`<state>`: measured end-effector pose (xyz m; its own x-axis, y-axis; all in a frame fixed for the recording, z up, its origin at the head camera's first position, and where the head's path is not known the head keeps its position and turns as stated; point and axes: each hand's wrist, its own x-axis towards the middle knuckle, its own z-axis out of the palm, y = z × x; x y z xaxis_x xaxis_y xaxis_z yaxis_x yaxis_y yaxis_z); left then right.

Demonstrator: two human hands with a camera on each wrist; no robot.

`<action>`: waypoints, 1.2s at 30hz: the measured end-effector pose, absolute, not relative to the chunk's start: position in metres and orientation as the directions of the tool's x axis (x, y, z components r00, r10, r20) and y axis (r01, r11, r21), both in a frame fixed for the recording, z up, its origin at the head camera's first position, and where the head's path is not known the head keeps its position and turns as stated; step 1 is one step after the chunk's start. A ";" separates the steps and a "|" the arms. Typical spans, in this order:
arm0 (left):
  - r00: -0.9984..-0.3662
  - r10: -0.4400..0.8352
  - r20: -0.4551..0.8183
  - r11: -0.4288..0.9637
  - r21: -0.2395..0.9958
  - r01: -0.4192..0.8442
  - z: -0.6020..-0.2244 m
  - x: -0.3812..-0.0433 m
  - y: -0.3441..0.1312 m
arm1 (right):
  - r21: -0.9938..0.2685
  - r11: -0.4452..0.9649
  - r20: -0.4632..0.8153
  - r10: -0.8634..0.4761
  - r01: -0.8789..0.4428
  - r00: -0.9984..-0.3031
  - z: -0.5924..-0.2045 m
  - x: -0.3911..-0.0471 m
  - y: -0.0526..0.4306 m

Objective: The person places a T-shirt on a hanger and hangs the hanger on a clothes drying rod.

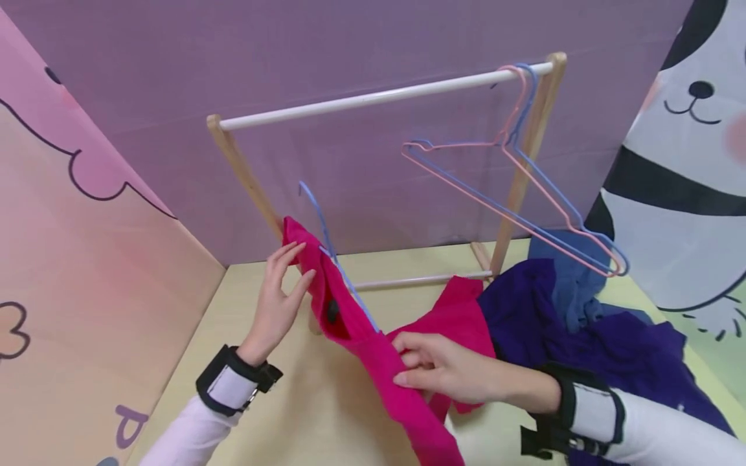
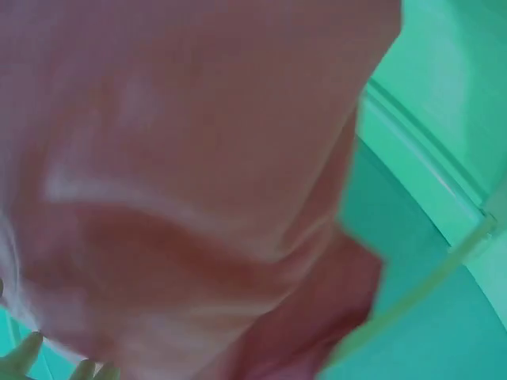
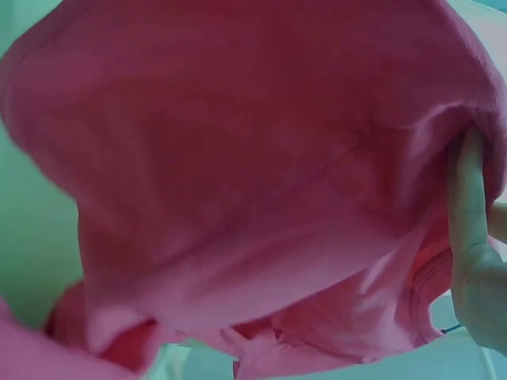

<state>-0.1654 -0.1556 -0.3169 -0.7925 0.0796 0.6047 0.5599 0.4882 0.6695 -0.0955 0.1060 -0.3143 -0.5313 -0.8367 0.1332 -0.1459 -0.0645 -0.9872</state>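
A bright pink shirt [image 1: 373, 362] hangs in front of the rack, with a blue hanger [image 1: 323, 220] inside it and the hook sticking up out of the neck opening. My right hand [image 1: 445, 369] pinches the cloth at the near shoulder, close to the hanger's arm. At the far shoulder, my left hand [image 1: 280, 301] touches the fabric with its fingers and thumb spread apart. The right wrist view shows a finger [image 3: 469, 198] against the pink cloth. Fabric fills most of the left wrist view, where only fingertips [image 2: 24, 355] show at the lower edge.
Behind the shirt stands a wooden rack with a white rail [image 1: 373, 98]. A pink hanger [image 1: 559, 200] and another blue hanger [image 1: 583, 223] hang at its right end. Dark blue clothing [image 1: 588, 362] and a lighter blue garment [image 1: 574, 285] lie on the right of the table [image 1: 250, 388].
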 end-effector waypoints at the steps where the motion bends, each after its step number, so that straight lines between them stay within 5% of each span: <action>1: -0.792 0.077 0.605 0.488 0.670 0.559 -0.319 -0.166 -0.159 | -0.988 -0.057 0.126 -0.830 -0.144 -0.543 -0.310 -0.098 0.102; 20: -0.870 0.062 0.490 0.542 0.715 0.441 -0.341 -0.153 -0.209 | -0.983 0.034 0.110 -0.677 -0.180 -0.727 -0.241 -0.150 0.032; 36: -0.907 0.041 0.419 0.568 0.737 0.366 -0.341 -0.140 -0.242 | -0.995 0.024 0.059 -0.627 -0.095 -0.777 -0.259 -0.177 -0.019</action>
